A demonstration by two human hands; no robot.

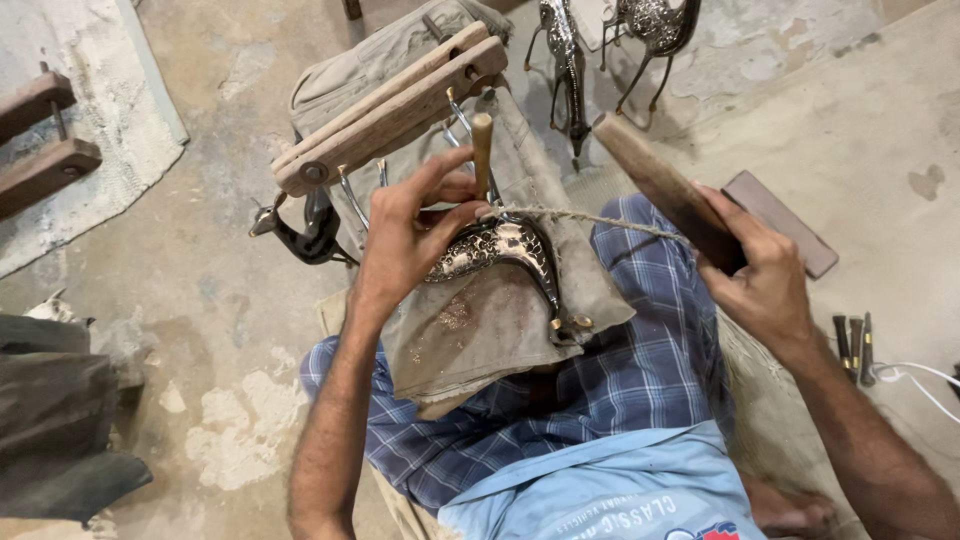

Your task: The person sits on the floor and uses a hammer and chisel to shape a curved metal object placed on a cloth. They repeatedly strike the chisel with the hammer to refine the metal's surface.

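Fingers of the left hand (405, 235) are closed round a chisel (482, 150), pinching its wooden handle upright with the tip down on a metal figure (495, 248). The right hand (765, 275) is wrapped tight on one end of a wooden mallet (660, 185), raised off to the side, well apart from the chisel's head. The figure lies on a cloth (500, 320) over the lap, its curved body patterned and shiny; it looks stiff, fairly heavy and likely slippery, with thin legs that would bend, so the body seems the place to hold it. A cord (590, 218) runs taut across it toward the right hand. A wooden clamp (390, 110) sits beyond, more figures (655, 25) stand on the floor, and small tools (855, 345) lie at the right.
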